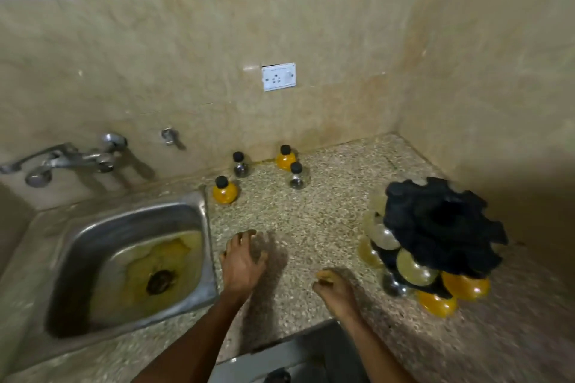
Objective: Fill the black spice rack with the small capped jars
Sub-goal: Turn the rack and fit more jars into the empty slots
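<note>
Your left hand hovers spread and empty over the speckled counter beside the sink; your right hand is loosely curled, holding nothing; the black rack, partly loaded, stands to the right; four capped jars wait near the wall; no readable writing shows anywhere.

Beige stone wall, speckled counter, steel sink.
</note>
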